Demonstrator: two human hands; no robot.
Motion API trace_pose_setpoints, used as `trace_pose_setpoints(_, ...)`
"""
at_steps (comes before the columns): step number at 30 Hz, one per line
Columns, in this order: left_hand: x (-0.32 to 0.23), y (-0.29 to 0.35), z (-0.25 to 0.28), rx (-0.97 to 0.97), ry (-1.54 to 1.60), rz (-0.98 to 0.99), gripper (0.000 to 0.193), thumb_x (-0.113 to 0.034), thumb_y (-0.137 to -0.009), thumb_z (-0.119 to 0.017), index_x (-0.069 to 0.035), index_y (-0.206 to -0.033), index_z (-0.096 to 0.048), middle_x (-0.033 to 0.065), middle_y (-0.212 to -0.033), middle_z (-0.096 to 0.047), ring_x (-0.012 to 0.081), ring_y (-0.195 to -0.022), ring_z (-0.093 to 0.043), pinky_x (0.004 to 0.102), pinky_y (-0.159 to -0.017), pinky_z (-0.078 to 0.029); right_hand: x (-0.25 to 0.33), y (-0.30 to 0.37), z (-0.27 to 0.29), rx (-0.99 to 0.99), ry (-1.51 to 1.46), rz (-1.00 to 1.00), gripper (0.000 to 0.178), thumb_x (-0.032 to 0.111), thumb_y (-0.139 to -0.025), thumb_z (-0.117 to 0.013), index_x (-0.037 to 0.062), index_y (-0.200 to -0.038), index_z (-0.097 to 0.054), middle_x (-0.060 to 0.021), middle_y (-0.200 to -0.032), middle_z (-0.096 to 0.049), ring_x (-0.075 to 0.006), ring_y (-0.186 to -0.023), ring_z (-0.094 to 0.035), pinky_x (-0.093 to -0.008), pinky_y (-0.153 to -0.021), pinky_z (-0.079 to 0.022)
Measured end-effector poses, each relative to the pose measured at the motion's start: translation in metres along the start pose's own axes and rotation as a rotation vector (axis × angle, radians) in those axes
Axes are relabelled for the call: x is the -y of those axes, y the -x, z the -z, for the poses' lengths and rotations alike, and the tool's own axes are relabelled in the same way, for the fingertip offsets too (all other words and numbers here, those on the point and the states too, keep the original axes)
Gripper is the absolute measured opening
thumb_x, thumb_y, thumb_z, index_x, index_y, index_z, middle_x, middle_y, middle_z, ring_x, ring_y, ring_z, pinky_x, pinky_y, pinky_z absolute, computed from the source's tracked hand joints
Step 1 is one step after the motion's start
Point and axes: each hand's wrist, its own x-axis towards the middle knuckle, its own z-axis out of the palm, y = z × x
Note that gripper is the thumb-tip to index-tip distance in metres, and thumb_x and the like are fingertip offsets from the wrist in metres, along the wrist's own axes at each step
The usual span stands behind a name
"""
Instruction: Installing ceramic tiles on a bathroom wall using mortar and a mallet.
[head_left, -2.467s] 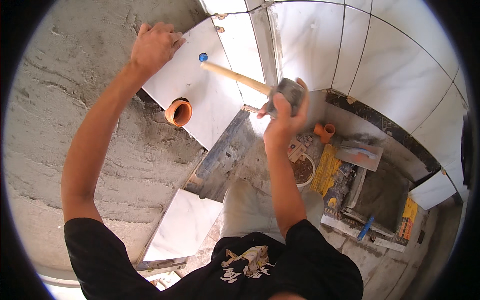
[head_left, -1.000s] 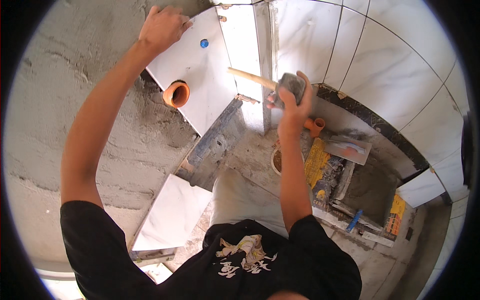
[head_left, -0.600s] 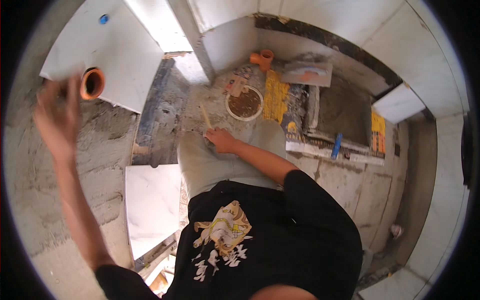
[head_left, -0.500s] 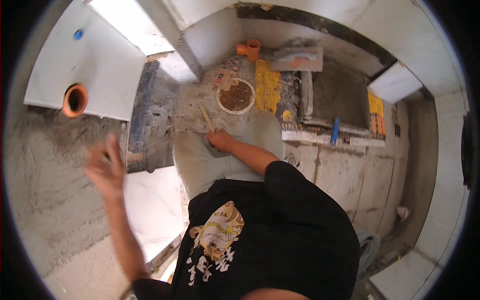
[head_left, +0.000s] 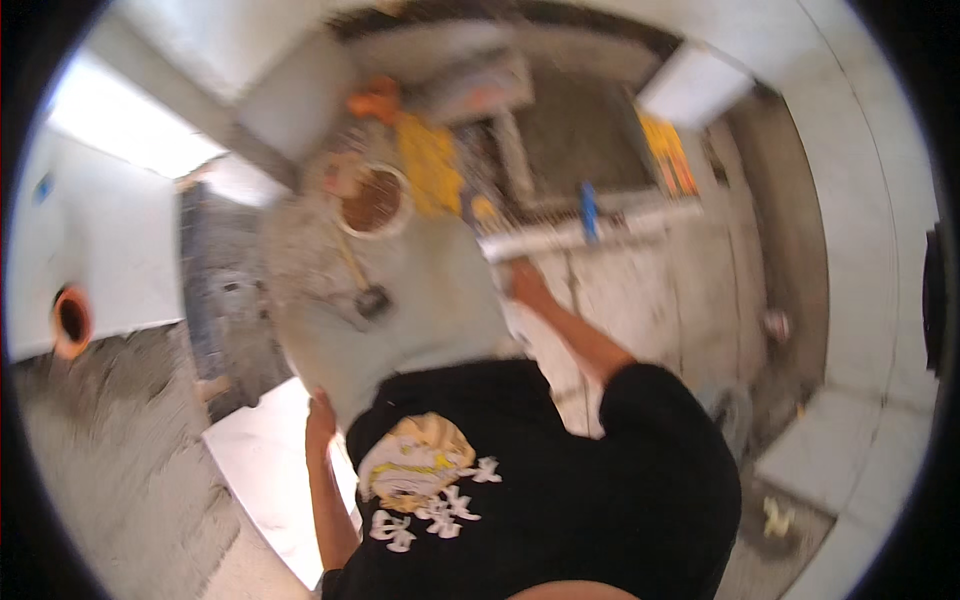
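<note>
The picture is smeared by motion. A mallet (head_left: 371, 301) with a dark head and pale wooden handle lies on my lap, between my thighs, out of both hands. My right hand (head_left: 522, 282) is beside my right knee, above the floor; its fingers are blurred. Down by my left thigh, my left hand (head_left: 320, 418) is next to the edge of a white marbled tile (head_left: 262, 462), its fingers too unclear to read. Past my knees stands a white-rimmed round bucket (head_left: 402, 212) with brown contents.
A mortar-filled tray (head_left: 515, 165) sits ahead on the right, a blue tool (head_left: 589, 212) at its near edge. Left of it are a trowel (head_left: 485, 88), an orange pipe fitting (head_left: 374, 100) and a yellow bag (head_left: 428, 165). An orange pipe end (head_left: 71, 320) protrudes at left.
My right hand has let go of the mallet, now on my lap, and moved right. My left hand has come down and inward beside my thigh. The whole view has shifted.
</note>
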Motion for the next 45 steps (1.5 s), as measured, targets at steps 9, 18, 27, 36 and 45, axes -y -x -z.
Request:
trace_pose_setpoints(9, -0.156, 0.06, 0.047, -0.286, 0.224, -0.409, 0.025, -0.03, -0.086, -0.07, -0.005, -0.085, -0.074, 0.0165, -0.091, -0.07, 0.0312, -0.082, -0.068, 0.0428, -0.072, -0.052, 0.045, -0.001, 0.033, 0.191, -0.688, -0.789, 0.064, 0.029, -0.073, -0.074, 0.0054, -0.129, -0.054, -0.0189, -0.104, -0.067, -0.0375, -0.093, -0.068, -0.0547, -0.081, -0.058)
trace_pose_setpoints(18, -0.266, 0.035, -0.032, 0.643, 1.141, -0.432, 0.046, -0.031, -0.093, -0.072, -0.006, -0.13, -0.06, 0.0101, -0.116, -0.062, 0.0192, -0.102, -0.063, 0.035, -0.084, -0.055, 0.265, -0.133, 0.24, 0.553, -0.477, 0.333, 0.049, 0.021, -0.086, -0.071, 0.0041, -0.129, -0.056, -0.0139, -0.129, -0.057, -0.029, -0.114, -0.057, -0.0407, -0.093, -0.049)
trace_pose_setpoints(27, -0.181, -0.009, 0.052, -0.262, 0.781, -0.968, 0.025, -0.029, -0.094, -0.071, -0.006, -0.103, -0.066, 0.0013, -0.089, -0.064, 0.008, -0.076, -0.062, 0.028, -0.065, -0.055, 0.32, -0.173, 0.271, 0.51, 0.074, 0.683, 0.06, 0.022, -0.08, -0.074, 0.0085, -0.135, -0.054, -0.0177, -0.121, -0.06, -0.0341, -0.115, -0.058, -0.0425, -0.101, -0.045)
trace_pose_setpoints(36, -0.14, -0.122, 0.012, 0.253, 1.774, -0.375, 0.027, -0.031, -0.097, -0.063, -0.015, -0.118, -0.061, 0.0055, -0.099, -0.068, 0.0164, -0.077, -0.064, 0.0338, -0.072, -0.053, 0.307, -0.268, 0.298, 0.094, 0.102, 0.598, 0.045, 0.026, -0.084, -0.074, 0.0035, -0.122, -0.064, -0.0233, -0.118, -0.063, -0.0409, -0.114, -0.059, -0.0464, -0.098, -0.047)
trace_pose_setpoints(45, -0.13, -0.157, -0.066, -0.025, 0.63, -0.552, 0.042, -0.024, -0.085, -0.07, -0.001, -0.12, -0.066, 0.0183, -0.098, -0.071, 0.0308, -0.087, -0.07, 0.0386, -0.079, -0.054, 0.344, -0.324, 0.269, 0.007, 0.216, 0.554, 0.043, 0.027, -0.082, -0.073, -0.0005, -0.114, -0.067, -0.0256, -0.106, -0.066, -0.0435, -0.103, -0.062, -0.0484, -0.089, -0.049)
